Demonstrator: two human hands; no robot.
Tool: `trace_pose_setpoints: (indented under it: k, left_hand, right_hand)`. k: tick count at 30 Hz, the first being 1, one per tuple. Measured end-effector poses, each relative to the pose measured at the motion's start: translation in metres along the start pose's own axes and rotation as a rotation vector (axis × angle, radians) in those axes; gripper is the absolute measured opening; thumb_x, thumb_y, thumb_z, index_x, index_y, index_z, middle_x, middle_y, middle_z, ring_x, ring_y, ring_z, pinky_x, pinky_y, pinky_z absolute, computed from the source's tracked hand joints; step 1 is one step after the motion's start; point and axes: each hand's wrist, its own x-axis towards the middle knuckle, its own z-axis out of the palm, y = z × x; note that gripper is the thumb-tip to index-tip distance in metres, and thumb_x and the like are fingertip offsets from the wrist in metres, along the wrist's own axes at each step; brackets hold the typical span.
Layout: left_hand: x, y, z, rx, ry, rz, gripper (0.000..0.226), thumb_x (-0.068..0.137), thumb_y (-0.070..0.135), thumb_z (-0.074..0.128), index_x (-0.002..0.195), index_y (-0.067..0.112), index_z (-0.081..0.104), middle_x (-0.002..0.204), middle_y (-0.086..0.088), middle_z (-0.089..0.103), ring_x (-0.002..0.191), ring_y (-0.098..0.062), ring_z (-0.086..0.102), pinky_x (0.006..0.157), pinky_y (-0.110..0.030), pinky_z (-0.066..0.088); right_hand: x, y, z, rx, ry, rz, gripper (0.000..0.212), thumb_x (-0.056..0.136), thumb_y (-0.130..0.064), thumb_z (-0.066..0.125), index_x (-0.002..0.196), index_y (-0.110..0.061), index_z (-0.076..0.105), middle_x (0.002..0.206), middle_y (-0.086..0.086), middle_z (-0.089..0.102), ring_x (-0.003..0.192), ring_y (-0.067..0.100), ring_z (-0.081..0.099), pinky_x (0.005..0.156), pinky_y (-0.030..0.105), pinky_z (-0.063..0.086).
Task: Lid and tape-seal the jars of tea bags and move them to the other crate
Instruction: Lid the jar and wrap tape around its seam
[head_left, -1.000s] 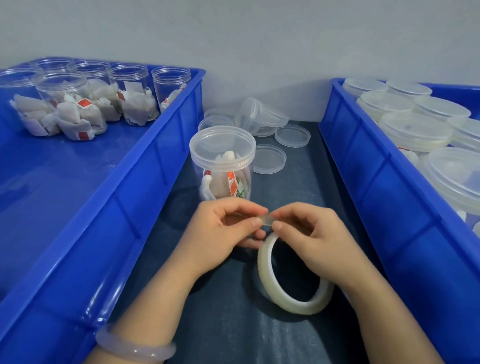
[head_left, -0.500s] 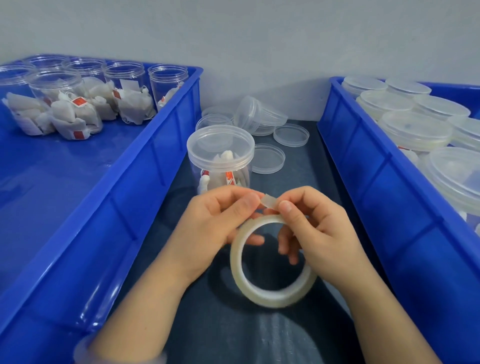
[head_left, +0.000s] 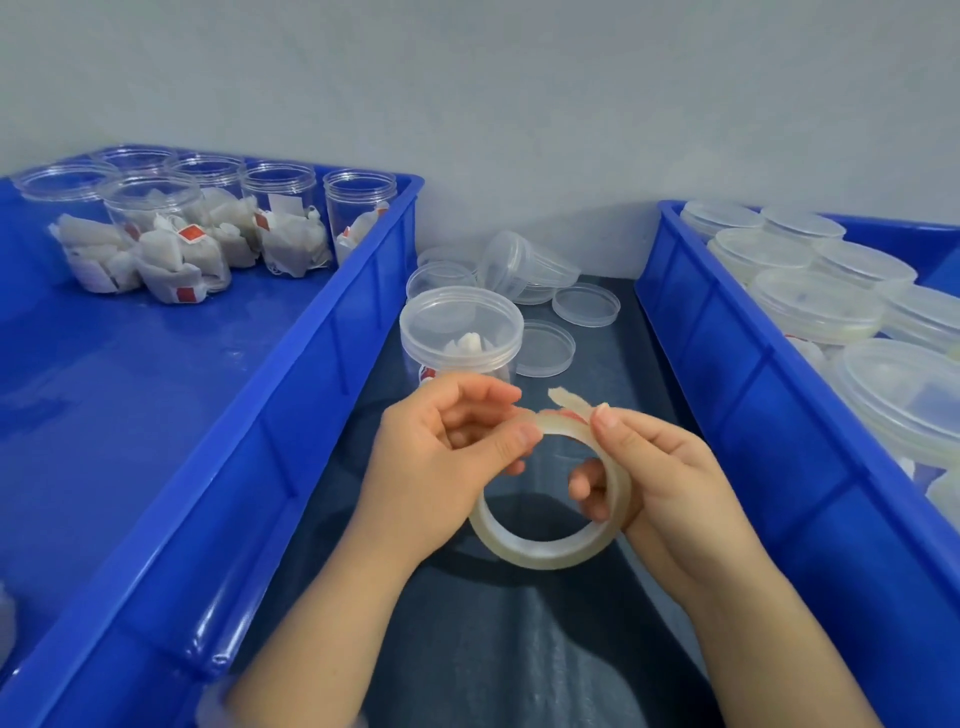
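A clear tape roll (head_left: 545, 551) hangs upright between my hands over the dark mat. My left hand (head_left: 441, 467) pinches the roll's top left rim with thumb and fingers. My right hand (head_left: 660, 483) grips the right side, fingers through the ring, thumb on the outer face. A short loose tape end (head_left: 569, 399) sticks up above my right thumb. Just behind my hands stands a lidded jar of tea bags (head_left: 460, 338). Several open jars of tea bags (head_left: 171, 244) stand at the back of the left blue crate (head_left: 311, 405).
The right blue crate (head_left: 769, 415) holds several lidded jars (head_left: 815, 306). Loose clear lids (head_left: 584, 305) and a tipped stack of lids (head_left: 524, 267) lie on the mat at the back, against the grey wall. The crate walls hem in the narrow strip of mat.
The tape roll has tilted up and turned in my hands. The loose end has come free from my left fingers and now stands above my right thumb.
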Motion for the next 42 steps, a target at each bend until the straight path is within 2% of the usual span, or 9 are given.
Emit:
trace_pose_setpoints:
  k: [2,5,11,17,27,32,36,40,42]
  left_hand:
    - [0.0,0.002,0.001,-0.102,0.01,-0.024,0.024,0.06,0.016,0.076,0.083,0.021,0.074,0.075,-0.002,0.074,0.065,-0.013,0.07,0.058,-0.02,0.054]
    - [-0.001,0.005,0.0,-0.185,-0.018,0.038,0.031,0.054,0.012,0.085,0.08,0.028,0.078,0.077,0.001,0.075,0.068,-0.009,0.069,0.058,-0.017,0.053]
    - [-0.004,0.007,-0.001,-0.117,-0.081,0.159,0.025,0.068,0.006,0.075,0.079,0.028,0.079,0.075,0.006,0.074,0.065,-0.005,0.066,0.062,-0.016,0.053]
    - [-0.005,0.009,-0.002,-0.081,-0.009,0.161,0.014,0.074,0.02,0.077,0.086,0.027,0.075,0.082,0.006,0.072,0.078,-0.009,0.067,0.074,-0.024,0.056]
    - [0.0,0.002,0.005,-0.174,0.014,-0.122,0.012,0.069,0.021,0.064,0.06,0.027,0.058,0.051,0.006,0.045,0.046,-0.007,0.039,0.05,-0.019,0.033]
    - [-0.006,0.002,0.004,0.06,0.127,0.183,0.014,0.077,0.032,0.07,0.085,0.025,0.061,0.077,0.007,0.066,0.075,-0.006,0.062,0.073,-0.02,0.051]
    - [0.003,0.006,-0.009,0.647,0.482,0.7,0.021,0.082,0.028,0.065,0.103,0.026,0.061,0.108,0.008,0.056,0.1,-0.008,0.05,0.089,-0.012,0.036]
    - [0.024,0.0,-0.013,0.714,0.198,0.261,0.079,0.064,0.032,0.086,0.128,0.046,0.04,0.157,-0.005,0.008,0.144,-0.01,0.009,0.115,-0.025,0.02]
    - [0.03,-0.005,-0.019,0.645,0.151,0.292,0.067,0.064,0.024,0.086,0.115,0.042,0.048,0.151,-0.007,0.025,0.135,0.009,0.022,0.104,-0.006,0.023]
  right_hand:
    - [0.0,0.0,0.002,0.052,0.029,-0.083,0.029,0.074,-0.04,0.059,0.082,-0.018,0.077,0.091,0.004,0.074,0.052,0.009,0.053,0.048,0.02,0.041]
    - [-0.002,-0.002,0.003,0.107,-0.047,-0.199,0.029,0.078,-0.041,0.066,0.088,-0.016,0.075,0.081,-0.001,0.071,0.053,0.008,0.051,0.052,0.018,0.042]
    - [-0.001,-0.005,-0.001,0.145,-0.12,-0.193,0.079,0.063,-0.052,0.08,0.099,0.013,0.053,0.075,-0.004,0.069,0.049,0.008,0.05,0.049,0.018,0.042]
    - [0.003,-0.019,-0.001,0.115,-0.248,-0.232,0.033,0.065,-0.05,0.079,0.075,-0.02,0.071,0.103,0.008,0.072,0.048,0.011,0.052,0.049,0.021,0.04]
    - [0.003,-0.015,0.008,-0.023,-0.293,-0.26,0.036,0.068,-0.055,0.074,0.075,-0.02,0.069,0.064,0.001,0.06,0.051,0.013,0.052,0.048,0.019,0.038]
    - [0.009,-0.031,-0.004,-0.187,-0.018,-0.315,0.026,0.07,-0.041,0.072,0.067,-0.015,0.07,0.071,-0.003,0.065,0.051,0.005,0.054,0.048,0.014,0.042]
    - [0.021,-0.046,-0.02,-0.95,0.201,-0.41,0.016,0.076,-0.044,0.064,0.064,-0.033,0.062,0.089,-0.017,0.062,0.065,0.003,0.054,0.065,0.02,0.044]
    - [0.035,-0.053,-0.01,-1.199,-0.042,-0.297,0.013,0.077,-0.047,0.061,0.066,-0.04,0.06,0.09,-0.018,0.055,0.079,0.002,0.054,0.075,0.032,0.046]
    - [0.043,-0.057,-0.003,-1.16,-0.16,-0.248,0.015,0.081,-0.04,0.065,0.066,-0.04,0.061,0.09,-0.016,0.054,0.073,0.002,0.058,0.072,0.028,0.047]
